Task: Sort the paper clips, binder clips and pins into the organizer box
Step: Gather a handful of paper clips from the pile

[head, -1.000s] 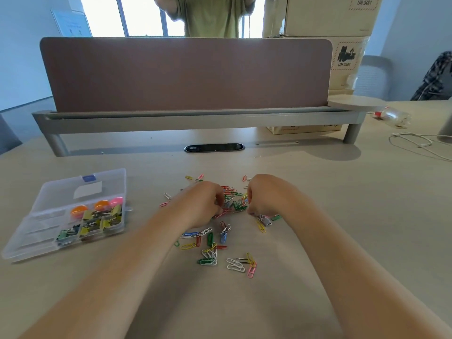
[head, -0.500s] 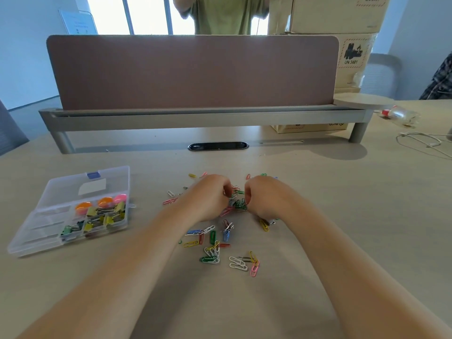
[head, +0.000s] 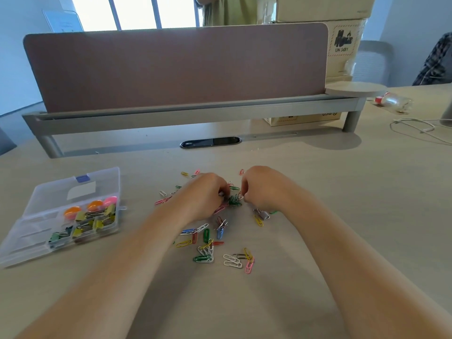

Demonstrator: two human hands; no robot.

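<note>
**Paper clips point(head: 208, 250) spread loose on the counter point(head: 342, 216)**

Coloured paper clips lie scattered across the middle of the counter. A thicker knot of them sits far of centre, and looser strays trail toward the near edge. Two small silver binder clips point(head: 263, 214) rest among them, one just near of the right hand and one nearer the centre of the spread.

The left hand point(head: 203, 196) and right hand point(head: 264, 189) sit side by side over the far knot, knuckles up, with only a narrow gap between them. Each grip is drawn in tight, the fingers curled down into the clips. The fingertips are hidden under the knuckles, so I cannot tell whether either grip actually has a clip in it. There may be a glint of metal at the left fingertips.

The organizer box point(head: 29, 241) stands well to the left of the pile. It is clear plastic, and its lid point(head: 80, 189) is laid open on the far side. Yellow and green binder clips fill the compartments along its right end. Round orange and pink pins point(head: 73, 212) sit in the compartments just far of those. The compartments at its left end look bare.

Beyond the hands a brown divider panel point(head: 176, 69) runs across the counter on a grey rail. At the far right lie a white cable point(head: 415, 128) and a plastic bottle point(head: 393, 102) on its side.
</note>
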